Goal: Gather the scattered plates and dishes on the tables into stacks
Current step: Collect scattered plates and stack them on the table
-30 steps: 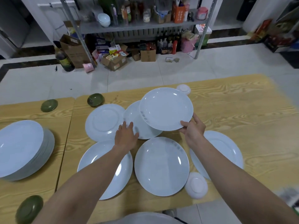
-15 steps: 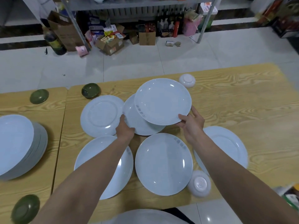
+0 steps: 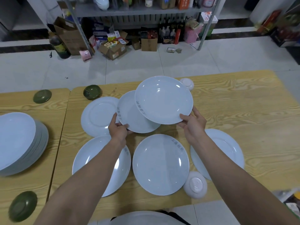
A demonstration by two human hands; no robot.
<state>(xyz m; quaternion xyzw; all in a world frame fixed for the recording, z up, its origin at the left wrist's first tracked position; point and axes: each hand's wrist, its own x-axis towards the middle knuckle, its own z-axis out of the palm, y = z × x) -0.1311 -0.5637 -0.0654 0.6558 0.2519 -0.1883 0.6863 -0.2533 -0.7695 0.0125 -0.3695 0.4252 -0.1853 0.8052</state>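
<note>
Bare left hand (image 3: 118, 131), bare right hand (image 3: 194, 125), left forearm (image 3: 90, 169) and right forearm (image 3: 227, 164) uncovered to the view's lower edge, pale garment (image 3: 146, 219) at the torso, dark strip (image 3: 178, 217) along it.

Head view: the wide-angle camera is sitting above the near edge of the table (image 3: 243, 111), close over it. It is looking forward and down, facing the far floor (image 3: 211, 62) and shelf (image 3: 138, 11). A second table (image 3: 53, 114) is entering at left.
</note>
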